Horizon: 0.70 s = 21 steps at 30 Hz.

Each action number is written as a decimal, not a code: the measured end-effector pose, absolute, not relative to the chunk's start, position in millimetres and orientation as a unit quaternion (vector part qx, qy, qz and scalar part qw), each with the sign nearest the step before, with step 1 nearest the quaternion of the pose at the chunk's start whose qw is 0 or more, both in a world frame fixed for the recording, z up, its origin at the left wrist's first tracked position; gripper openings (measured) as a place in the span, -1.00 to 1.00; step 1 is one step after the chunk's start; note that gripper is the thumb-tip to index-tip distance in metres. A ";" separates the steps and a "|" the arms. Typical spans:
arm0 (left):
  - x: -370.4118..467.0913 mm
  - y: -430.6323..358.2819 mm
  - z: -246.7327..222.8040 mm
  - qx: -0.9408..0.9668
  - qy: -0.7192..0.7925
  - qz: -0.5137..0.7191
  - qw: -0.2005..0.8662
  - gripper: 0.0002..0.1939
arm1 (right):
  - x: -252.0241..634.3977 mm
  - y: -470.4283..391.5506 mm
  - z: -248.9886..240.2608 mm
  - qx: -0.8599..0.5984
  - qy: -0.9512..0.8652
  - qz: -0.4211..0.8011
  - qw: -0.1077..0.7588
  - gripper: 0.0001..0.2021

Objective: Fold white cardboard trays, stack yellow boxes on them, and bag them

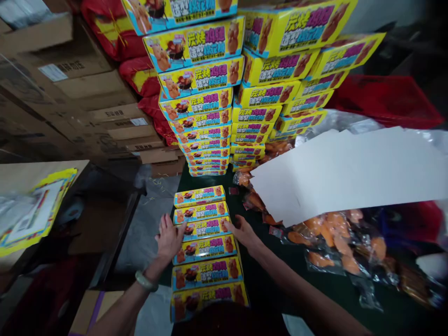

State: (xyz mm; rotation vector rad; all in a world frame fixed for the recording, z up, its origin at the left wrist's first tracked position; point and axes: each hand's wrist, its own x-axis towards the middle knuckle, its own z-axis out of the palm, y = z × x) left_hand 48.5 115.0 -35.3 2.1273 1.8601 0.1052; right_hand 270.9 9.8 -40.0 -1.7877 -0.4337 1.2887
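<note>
Several yellow-and-blue printed snack boxes lie in a row on the dark green table, running away from me, with pictures of drumstick shapes on their faces. My left hand is at the left ends of the boxes, fingers stretched and apart, its thumb over the end of the third box from the far end. Opposite it, my right hand is at the right end of that same box, thumb at its corner and fingers loosely extended. Neither hand is wrapped round a box. A pale bangle circles my left wrist.
Tall stacks of matching boxes rise at the table's far end. To the right, white card sheets lie over wrapped orange pieces. Brown cartons and red bags stand at the left. A side table holds printed sheets.
</note>
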 end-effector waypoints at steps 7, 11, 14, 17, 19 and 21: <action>100.7 136.7 -20.0 0.897 0.441 0.008 -0.018 -0.37 | 262.5 47.8 -8.1 -0.796 -0.536 0.136 0.245 -0.42; 104.5 117.5 -32.4 0.920 0.388 -0.044 -0.028 -0.35 | 245.4 37.6 -32.3 -0.776 -0.600 0.108 0.163 -0.37; 100.7 109.3 -34.9 0.918 0.394 -0.036 -0.014 -0.33 | 241.9 26.2 -46.6 -0.793 -0.579 0.078 0.169 -0.39; 101.8 110.8 -32.5 0.916 0.401 -0.024 -0.002 -0.35 | 242.3 24.6 -51.0 -0.802 -0.567 0.078 0.170 -0.42; 103.7 112.1 -30.6 0.916 0.400 -0.026 -0.001 -0.34 | 244.0 28.9 -45.7 -0.801 -0.568 0.090 0.165 -0.41; 104.4 111.9 -29.2 0.916 0.400 -0.028 -0.004 -0.34 | 247.2 37.5 -30.3 -0.795 -0.575 0.096 0.167 -0.42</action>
